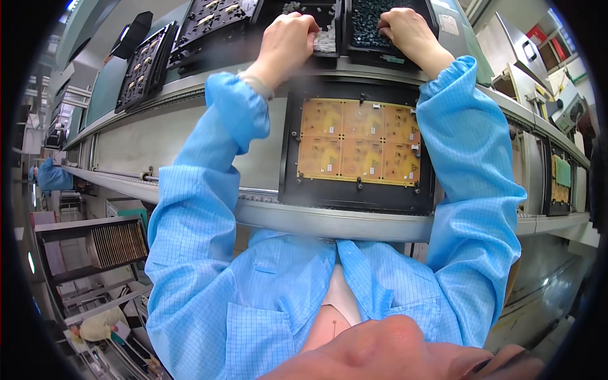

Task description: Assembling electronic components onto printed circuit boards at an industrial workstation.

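Note:
My left hand (286,45) reaches over a black bin (329,61) of small white parts (325,39). Its fingers are curled together at the bin's left side, and whatever they may grip is hidden. To the right, my right hand (411,33) dips its bent fingertips into another black bin (380,57) full of small dark parts (367,24). Those fingers are closed too; their tips are partly hidden. Between my forearms, a yellow-brown circuit board panel (361,140) of several sections lies in a black carrier frame (354,197), with a few small components on it.
The carrier lies across a conveyor with a metal front rail (342,221). Black trays with parts (212,22) stand at the far left. Another carrier (560,180) sits further right along the line. A rack of boards (117,245) stands at lower left; a blue sleeve (54,175) shows beyond.

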Motion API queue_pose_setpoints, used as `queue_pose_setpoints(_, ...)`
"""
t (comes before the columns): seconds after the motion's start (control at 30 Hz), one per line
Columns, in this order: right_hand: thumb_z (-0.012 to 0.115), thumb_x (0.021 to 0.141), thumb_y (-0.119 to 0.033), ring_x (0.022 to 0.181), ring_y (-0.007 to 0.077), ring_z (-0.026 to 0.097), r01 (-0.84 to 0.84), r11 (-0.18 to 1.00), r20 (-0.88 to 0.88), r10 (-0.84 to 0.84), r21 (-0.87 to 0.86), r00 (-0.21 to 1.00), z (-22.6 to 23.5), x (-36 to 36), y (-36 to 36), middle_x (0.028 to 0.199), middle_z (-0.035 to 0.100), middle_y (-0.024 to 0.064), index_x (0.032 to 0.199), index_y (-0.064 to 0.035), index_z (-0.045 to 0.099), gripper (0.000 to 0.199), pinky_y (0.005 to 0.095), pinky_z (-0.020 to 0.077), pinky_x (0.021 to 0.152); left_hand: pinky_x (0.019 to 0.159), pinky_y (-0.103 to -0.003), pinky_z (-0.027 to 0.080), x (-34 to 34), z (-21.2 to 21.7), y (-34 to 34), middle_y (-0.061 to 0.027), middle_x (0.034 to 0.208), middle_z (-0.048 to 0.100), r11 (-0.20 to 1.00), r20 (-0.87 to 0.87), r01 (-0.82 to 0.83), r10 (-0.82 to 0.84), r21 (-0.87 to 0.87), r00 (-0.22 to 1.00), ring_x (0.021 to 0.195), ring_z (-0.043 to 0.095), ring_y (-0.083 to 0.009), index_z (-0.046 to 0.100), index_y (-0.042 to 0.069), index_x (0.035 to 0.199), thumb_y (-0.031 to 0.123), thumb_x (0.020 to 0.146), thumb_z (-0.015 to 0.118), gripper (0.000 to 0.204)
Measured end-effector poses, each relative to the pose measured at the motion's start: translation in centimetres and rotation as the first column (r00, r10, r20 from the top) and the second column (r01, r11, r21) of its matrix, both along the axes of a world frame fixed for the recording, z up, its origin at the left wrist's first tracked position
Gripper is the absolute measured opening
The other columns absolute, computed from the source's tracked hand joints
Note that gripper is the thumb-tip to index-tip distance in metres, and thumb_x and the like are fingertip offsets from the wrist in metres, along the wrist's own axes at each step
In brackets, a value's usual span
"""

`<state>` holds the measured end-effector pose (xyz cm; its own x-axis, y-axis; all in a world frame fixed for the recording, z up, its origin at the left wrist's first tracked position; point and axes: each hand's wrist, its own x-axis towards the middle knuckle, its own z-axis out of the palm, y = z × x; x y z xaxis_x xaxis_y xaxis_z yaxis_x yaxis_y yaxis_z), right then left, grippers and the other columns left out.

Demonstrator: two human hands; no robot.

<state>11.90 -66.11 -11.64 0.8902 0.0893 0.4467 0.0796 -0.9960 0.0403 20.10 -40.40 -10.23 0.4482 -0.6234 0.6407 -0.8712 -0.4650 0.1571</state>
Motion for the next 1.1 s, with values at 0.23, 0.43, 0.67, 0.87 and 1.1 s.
queue_pose_setpoints(0.23,0.066,0.089,-0.012,0.086,0.0299,0.07,-0.027,0.95,0.036,0.017,0.311,0.999,2.5,-3.2,1.4,0.094,0.073,0.0162,0.099,-0.0041,0.074,0.015,0.0394,0.0559,0.081,0.08,-0.039,0.056,4.2,0.0,-2.1,-0.0149,0.09,0.075,0.918,-0.374,0.1,0.056,0.384,0.926,0.085,0.072,-0.0307,0.076,0.004,0.099,0.023,0.085,0.074,0.024)
queue_pose_setpoints(0.43,0.066,0.098,-0.018,0.086,0.0091,0.066,0.009,0.672,-0.178,0.184,0.74,0.967,3.0,-9.7,3.2,0.098,0.073,0.0038,0.114,-0.0018,0.072,0.023,0.0261,0.055,0.079,0.084,-0.042,0.056,5.1,-1.3,-3.6,-0.0154,0.093,0.074,0.852,-0.143,-0.013,0.103,0.523,0.984,0.091,0.071,-0.0329,0.076,0.007,0.094,0.024,0.083,0.074,0.02)
queue_pose_setpoints(0.67,0.069,0.097,-0.016,0.091,0.0103,0.067,0.297,-0.039,-0.253,0.425,0.954,0.869,2.2,-15.5,4.8,0.105,0.072,0.0083,0.121,0.0004,0.068,0.029,0.024,0.0565,0.084,0.082,-0.048,0.054,4.1,-0.5,-1.9,-0.0232,0.085,0.069,0.979,-0.179,0.073,-0.039,0.191,0.983,0.088,0.067,-0.0413,0.069,0.0,0.08,0.019,0.078,0.069,0.019)
queue_pose_setpoints(0.87,0.07,0.096,-0.014,0.087,0.0097,0.068,0.379,-0.151,-0.289,0.414,0.913,0.863,0.9,-16.3,4.7,0.101,0.073,0.007,0.118,-0.0001,0.069,0.026,0.0239,0.0573,0.08,0.067,-0.04,0.056,1.6,1.6,-0.9,-0.0199,0.077,0.069,0.987,-0.37,0.154,-0.161,-0.05,0.915,0.073,0.07,-0.0336,0.068,0.0,0.083,0.009,0.078,0.07,0.011)
queue_pose_setpoints(1.1,0.071,0.093,-0.008,0.081,0.011,0.068,0.245,0.436,-0.355,0.19,0.866,0.915,0.6,-15.8,7.6,0.094,0.073,0.0062,0.105,0.0011,0.074,0.016,0.0241,0.0568,0.076,0.064,-0.029,0.055,0.1,3.1,2.0,-0.0107,0.077,0.072,0.958,-0.575,0.166,-0.273,-0.233,0.771,0.069,0.069,-0.0159,0.074,0.0,0.096,0.005,0.082,0.068,0.016)
